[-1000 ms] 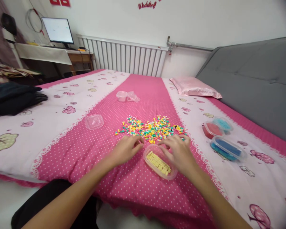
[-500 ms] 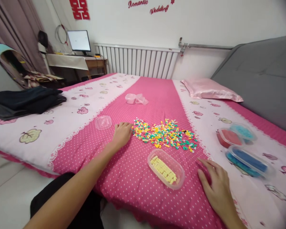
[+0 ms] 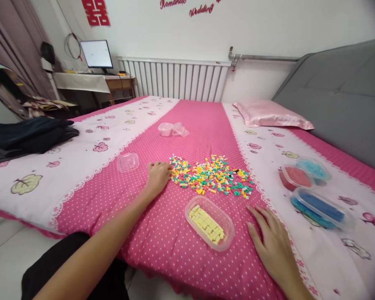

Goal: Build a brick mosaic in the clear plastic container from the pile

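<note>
Pink polka-dot fabric covers the middle of the bed (image 3: pixel 165 250), and on it lies a loose spread of small pieces (image 3: pixel 211 175) in yellow, green, white and red. The left hand (image 3: pixel 158 177) is at the left edge of this spread, back upward and fingers bent; whether it has hold of a piece cannot be told, as the fingertips are hidden. The right hand (image 3: pixel 270 239) lies low over the bed, fingers loosely spread and thumb apart, with nothing in its grasp. Between the hands, on the near side of the spread, stands a clear oval tub (image 3: pixel 228 231) with pale yellow blocks (image 3: pixel 206 223) packed in rows on its bottom. A clear shallow piece of plastic (image 3: pixel 128 162) lies beyond the left forearm, and a small clear container (image 3: pixel 165 129) stands farther back. Right of the spread are a red-filled container (image 3: pixel 295 177), a light-blue-filled one (image 3: pixel 314 170) and a longer blue-filled one (image 3: pixel 321 208), grouped close together.
</note>
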A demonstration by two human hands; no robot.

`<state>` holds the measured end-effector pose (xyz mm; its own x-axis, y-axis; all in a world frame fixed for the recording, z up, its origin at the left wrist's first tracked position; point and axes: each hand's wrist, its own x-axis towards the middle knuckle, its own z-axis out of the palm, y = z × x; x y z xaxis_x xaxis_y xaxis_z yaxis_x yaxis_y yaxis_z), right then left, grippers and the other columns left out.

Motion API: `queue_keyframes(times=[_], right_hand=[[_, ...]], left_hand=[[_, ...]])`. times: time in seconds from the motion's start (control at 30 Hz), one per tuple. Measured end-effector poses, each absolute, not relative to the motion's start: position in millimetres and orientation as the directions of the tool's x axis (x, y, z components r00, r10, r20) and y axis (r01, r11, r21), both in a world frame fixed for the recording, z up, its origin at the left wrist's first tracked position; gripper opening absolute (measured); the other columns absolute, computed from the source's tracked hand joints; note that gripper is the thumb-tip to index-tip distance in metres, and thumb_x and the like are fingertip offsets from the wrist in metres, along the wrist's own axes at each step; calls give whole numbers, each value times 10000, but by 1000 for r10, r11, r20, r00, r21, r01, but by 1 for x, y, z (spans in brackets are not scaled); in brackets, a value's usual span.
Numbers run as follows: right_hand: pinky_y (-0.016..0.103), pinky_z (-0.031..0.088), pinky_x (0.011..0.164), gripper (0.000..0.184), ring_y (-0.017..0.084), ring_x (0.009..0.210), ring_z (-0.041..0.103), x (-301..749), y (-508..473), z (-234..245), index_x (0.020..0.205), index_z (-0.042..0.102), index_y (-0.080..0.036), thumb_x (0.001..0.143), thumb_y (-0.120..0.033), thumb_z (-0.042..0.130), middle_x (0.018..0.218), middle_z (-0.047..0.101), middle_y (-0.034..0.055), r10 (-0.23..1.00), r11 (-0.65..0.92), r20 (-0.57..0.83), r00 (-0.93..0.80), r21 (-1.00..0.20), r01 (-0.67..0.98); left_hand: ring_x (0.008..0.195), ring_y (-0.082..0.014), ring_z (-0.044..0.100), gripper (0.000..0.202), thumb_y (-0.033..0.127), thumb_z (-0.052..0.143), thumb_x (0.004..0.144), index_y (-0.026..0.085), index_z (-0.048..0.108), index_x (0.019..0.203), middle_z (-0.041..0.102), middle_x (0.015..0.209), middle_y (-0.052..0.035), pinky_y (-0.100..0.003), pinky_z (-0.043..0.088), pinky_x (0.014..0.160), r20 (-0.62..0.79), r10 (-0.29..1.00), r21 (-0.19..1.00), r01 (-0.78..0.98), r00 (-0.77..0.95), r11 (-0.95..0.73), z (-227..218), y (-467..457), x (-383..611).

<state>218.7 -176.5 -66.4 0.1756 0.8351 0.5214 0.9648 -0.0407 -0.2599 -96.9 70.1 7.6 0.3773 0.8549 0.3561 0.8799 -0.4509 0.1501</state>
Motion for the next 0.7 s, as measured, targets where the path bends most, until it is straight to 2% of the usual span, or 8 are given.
queue_keyframes(times=[0.27,0.4,0.47,0.53,0.7], right_hand=[[590,424,1067,469,340,1263,531,219,-177,-67,1334,597,-166,1016,-427,371,1336,603,155,854,-42,481,197,-314,948],[594,428,1060,449,338,1243,554,218,-176,-65,1314,615,-178,1004,-418,397,1327,624,148,858,-39,465,220,-368,929],[599,427,1059,426,337,1233,563,217,-174,-64,1300,625,-197,992,-413,425,1309,635,134,854,-36,463,238,-404,914],[585,436,1054,400,322,1211,577,216,-174,-60,1290,630,-223,977,-406,460,1286,640,116,846,-23,467,255,-446,895],[476,478,1026,337,263,1165,590,204,-182,-19,1249,618,-223,983,-359,462,1202,599,114,773,52,544,326,-567,822]], left_hand=[[1097,-227,639,354,370,612,979,166,596,1267,619,1276,-102,-446,566,932,406,853,315,826,329,-468,26,62,-91],[1055,-212,650,323,384,606,981,157,622,1211,647,1215,-91,-433,564,923,371,798,395,697,476,-599,53,28,-86],[999,-196,653,257,389,619,971,151,677,1050,694,1064,-55,-440,520,955,353,730,432,591,585,-682,60,4,-84],[871,-169,639,182,357,652,946,208,714,861,722,875,4,-397,462,937,338,679,483,499,652,-720,62,-19,-83],[730,-164,565,346,422,705,879,194,631,630,655,680,7,-330,391,772,331,681,639,376,654,-671,60,-42,-77]])
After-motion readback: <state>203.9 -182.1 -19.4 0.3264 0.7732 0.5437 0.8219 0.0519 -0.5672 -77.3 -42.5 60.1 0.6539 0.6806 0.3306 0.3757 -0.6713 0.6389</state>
